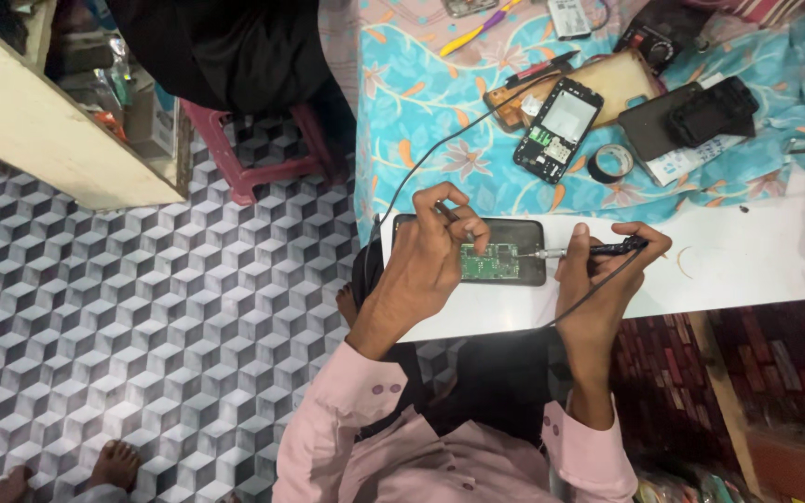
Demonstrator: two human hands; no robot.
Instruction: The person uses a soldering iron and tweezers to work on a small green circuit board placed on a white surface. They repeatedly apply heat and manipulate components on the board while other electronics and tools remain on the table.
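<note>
My left hand (426, 261) pinches a thin tool down onto the green circuit board (489, 262), which lies on a dark mat (524, 231) on the white tabletop (747, 261). My right hand (603, 275), at 3 o'clock of the board, grips a soldering iron (581, 251), tip touching the board's edge. At 1 o'clock, farther off, 1 opened phone (558, 129) and a tape roll (611, 163) rest on the floral cloth (421, 93).

Opened phone (557, 129) with pale rectangular panel seen on floral cloth; white printed label (569, 16) seen at top edge; dark screen slab (505, 233) laid on white counter.
</note>
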